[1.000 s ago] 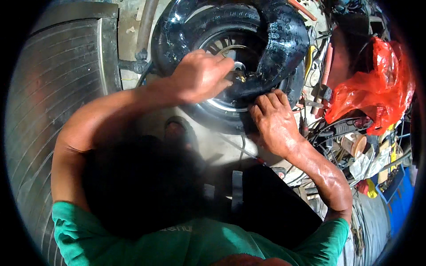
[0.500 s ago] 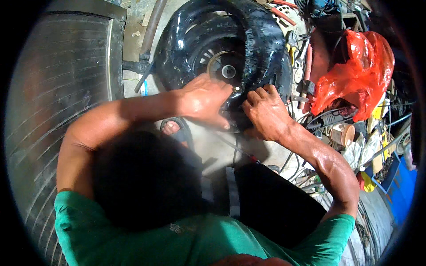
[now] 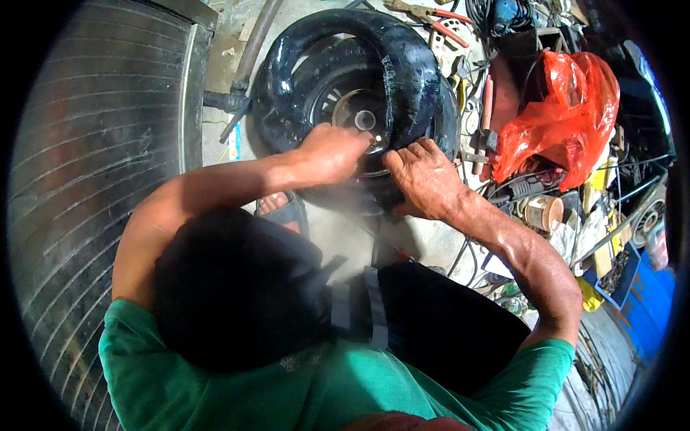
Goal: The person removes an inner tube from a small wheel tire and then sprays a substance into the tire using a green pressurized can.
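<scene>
A shiny black inner tube (image 3: 402,86) lies bunched over a wheel with a dark tyre, whose round metal hub (image 3: 364,120) shows through the ring. My left hand (image 3: 334,149) is closed at the near side of the hub, knuckles up. Its fingertips meet beside a small pale knob (image 3: 378,138), perhaps the valve end; what they pinch is hidden. To its right, my right hand (image 3: 425,178) curls its fingers over the near edge of the inner tube. The right thumb is mostly out of sight beneath.
A ribbed dark panel (image 3: 108,108) stands at left, with a pipe (image 3: 259,43) beyond it. Red-handled pliers (image 3: 445,29), a hammer (image 3: 486,144) and a red plastic bag (image 3: 568,122) lie right of the wheel, among cables. My sandalled foot (image 3: 277,205) is close to the tyre.
My left hand has closed, its thumb drawn up from a stretched position towards the fingers. My right hand keeps its hold on the inner tube. The view has shifted slightly.
</scene>
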The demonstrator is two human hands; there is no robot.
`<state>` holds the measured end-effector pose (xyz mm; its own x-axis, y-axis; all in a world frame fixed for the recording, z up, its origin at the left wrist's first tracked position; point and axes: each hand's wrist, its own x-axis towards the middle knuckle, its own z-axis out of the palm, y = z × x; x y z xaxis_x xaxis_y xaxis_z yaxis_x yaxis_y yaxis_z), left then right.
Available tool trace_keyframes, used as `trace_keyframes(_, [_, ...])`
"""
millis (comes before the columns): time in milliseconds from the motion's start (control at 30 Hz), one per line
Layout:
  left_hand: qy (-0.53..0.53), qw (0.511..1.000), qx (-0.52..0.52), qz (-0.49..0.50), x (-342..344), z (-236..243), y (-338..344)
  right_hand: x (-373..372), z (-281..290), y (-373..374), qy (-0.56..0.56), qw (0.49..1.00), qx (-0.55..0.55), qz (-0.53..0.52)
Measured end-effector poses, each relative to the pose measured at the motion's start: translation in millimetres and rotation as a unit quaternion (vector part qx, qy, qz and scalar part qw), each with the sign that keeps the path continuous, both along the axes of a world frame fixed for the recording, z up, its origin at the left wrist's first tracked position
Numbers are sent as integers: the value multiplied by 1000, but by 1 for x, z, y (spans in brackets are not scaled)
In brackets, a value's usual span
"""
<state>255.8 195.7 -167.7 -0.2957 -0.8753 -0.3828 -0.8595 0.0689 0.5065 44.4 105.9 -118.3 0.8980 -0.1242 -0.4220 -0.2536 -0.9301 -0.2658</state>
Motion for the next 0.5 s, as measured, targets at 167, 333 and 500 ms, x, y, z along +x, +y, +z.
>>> trace_keyframes(167, [15, 998, -60, -17, 0, -11, 8, -4, 1, 3, -34, 998, 13, -53])
trace_keyframes(333, [90, 986, 125, -62, 12, 9, -4, 3, 4, 1, -3, 999, 24, -43])
trace_keyframes(500, [24, 990, 76, -114, -4, 28, 8, 14, 3, -1, 63, 998, 4, -10])
